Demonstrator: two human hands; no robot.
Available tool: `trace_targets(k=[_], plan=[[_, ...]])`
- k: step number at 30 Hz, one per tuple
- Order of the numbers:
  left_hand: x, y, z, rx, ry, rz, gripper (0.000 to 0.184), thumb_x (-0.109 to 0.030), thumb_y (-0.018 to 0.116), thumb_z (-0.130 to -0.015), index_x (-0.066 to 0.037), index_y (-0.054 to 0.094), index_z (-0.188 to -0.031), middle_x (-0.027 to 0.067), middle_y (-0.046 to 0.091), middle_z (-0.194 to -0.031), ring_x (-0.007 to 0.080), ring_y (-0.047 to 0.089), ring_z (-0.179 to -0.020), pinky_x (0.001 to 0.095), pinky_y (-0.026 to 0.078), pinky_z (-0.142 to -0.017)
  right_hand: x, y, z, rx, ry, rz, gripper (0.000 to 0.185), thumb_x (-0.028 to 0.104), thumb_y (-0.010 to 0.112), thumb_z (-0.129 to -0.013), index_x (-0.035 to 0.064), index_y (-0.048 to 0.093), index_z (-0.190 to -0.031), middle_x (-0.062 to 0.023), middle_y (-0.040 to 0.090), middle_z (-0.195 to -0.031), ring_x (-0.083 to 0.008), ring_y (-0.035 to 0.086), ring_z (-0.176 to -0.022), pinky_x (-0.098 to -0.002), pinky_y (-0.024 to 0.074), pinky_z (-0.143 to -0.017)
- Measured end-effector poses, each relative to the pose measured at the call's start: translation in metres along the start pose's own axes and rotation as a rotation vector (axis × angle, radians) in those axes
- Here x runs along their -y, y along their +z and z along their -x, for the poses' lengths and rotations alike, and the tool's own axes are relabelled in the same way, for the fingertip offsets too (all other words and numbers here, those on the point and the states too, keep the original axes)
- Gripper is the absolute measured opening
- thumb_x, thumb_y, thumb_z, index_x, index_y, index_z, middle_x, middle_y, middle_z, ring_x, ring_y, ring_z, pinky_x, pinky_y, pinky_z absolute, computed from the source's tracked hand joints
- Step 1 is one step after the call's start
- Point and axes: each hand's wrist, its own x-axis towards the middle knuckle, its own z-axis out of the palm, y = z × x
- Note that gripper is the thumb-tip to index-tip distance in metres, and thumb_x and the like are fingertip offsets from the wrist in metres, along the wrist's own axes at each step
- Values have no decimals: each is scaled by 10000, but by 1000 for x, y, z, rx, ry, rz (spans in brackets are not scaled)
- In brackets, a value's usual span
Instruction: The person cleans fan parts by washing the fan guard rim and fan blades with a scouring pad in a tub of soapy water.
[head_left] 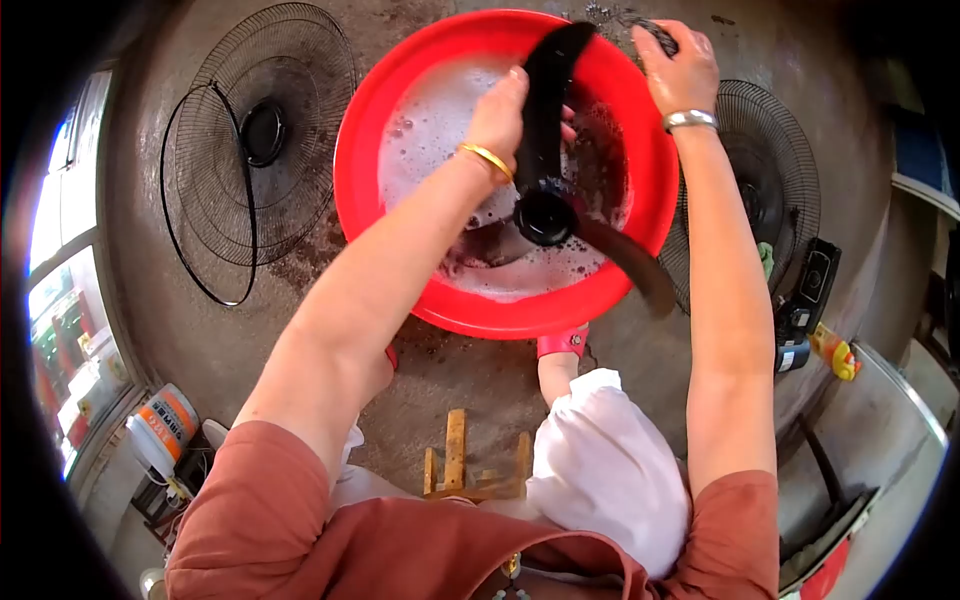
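My left hand (498,112) grips one blade of a black plastic fan blade (548,100), thumb on the near face and fingertips behind. The fan blade is held over a red basin (362,130) of soapy water (430,120). Its round hub (545,215) faces up, and another blade reaches out over the basin's near right rim. A third blade lies low, partly lost in the suds. Beyond the basin's far right rim, my right hand (688,78) is closed around a dark metal scouring pad (660,42), apart from the fan blade.
On the wet concrete floor, a wire fan grille (300,130) with a thin black ring (165,200) lies left of the basin. Another grille (775,150) lies right, beside a black fan part (815,280). A wooden stool (456,450) and a white-orange bucket (165,425) are nearer me.
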Motion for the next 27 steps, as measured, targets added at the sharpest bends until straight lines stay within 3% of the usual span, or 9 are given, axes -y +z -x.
trace_targets(k=[5, 12, 15, 16, 19, 21, 23, 25, 27], plan=[[-30, -50, -31, -222, 137, -4, 574, -446, 237, -1017, 31, 548, -1094, 195, 652, -968, 321, 647, -860, 409, 538, -771, -8, -30, 34, 213, 326, -171, 443, 424, 710, -758, 64, 693, -1016, -189, 675, -970, -311, 637, -925, -372, 478, -833], [-35, -71, -24, -381, 128, 196, 606, -448, 202, -1018, 66, 508, -1116, 225, 652, -917, 361, 656, -832, 437, 548, -755, 27, -51, 65, 25, 104, -281, 224, 200, 737, -762, 38, 689, -909, -120, 664, -899, -250, 631, -860, -336, 476, -804], [-29, -85, -18, -375, 161, 343, 541, -411, 270, -1023, 63, 507, -1130, 212, 645, -959, 333, 658, -821, 418, 551, -755, 39, -53, 87, 102, 34, -403, 156, 122, 720, -750, 27, 663, -859, -90, 638, -844, -224, 611, -800, -312, 477, -752], [-21, -107, -30, -489, 218, 366, 382, -299, 385, -1015, 30, 500, -1170, 176, 626, -1012, 294, 654, -819, 383, 548, -754, 39, -54, 95, 213, 16, -484, 150, 101, 716, -737, 23, 650, -848, -87, 628, -837, -220, 603, -783, -309, 476, -735], [-35, -103, -1, -597, 182, -138, 277, -212, 442, -990, -23, 490, -1187, 157, 625, -1049, 271, 637, -893, 389, 530, -762, 24, -41, 128, 666, 21, -513, 198, 156, 723, -734, 57, 665, -895, -99, 600, -859, -252, 603, -816, -344, 486, -741], [-34, -102, 6, -812, 622, -567, 328, -64, 569, -880, -43, 500, -1201, 122, 619, -1073, 243, 630, -881, 364, 508, -762, 23, -33, 147, 847, 83, -124, 225, 225, 714, -748, 78, 676, -914, -117, 588, -918, -287, 603, -861, -391, 494, -762], [-54, -60, 27, -647, 1165, -1192, 344, -64, 606, -845, -21, 543, -1181, 131, 613, -1109, 267, 612, -983, 372, 477, -882, 12, -8, 171, 718, 68, 24, 265, 261, 685, -774, 95, 659, -980, -147, 561, -1000, -329, 568, -978, -426, 497, -799], [-63, -30, 21, -148, 1022, -1209, 355, -103, 648, -818, -18, 586, -1157, 150, 616, -1142, 266, 566, -1118, 361, 422, -978, 3, 13, 178, 605, 7, 162, 264, 250, 664, -792, 103, 644, -1010, -160, 547, -1030, -342, 544, -1031, -430, 497, -816], [-52, -11, 0, 159, 658, -1364, 415, -272, 652, -833, -48, 598, -1178, 162, 615, -1174, 265, 559, -1148, 364, 416, -985, 9, 26, 181, 744, 47, 360, 261, 178, 622, -807, 111, 630, -1059, -180, 524, -1120, -376, 510, -1091, -431, 502, -841]])
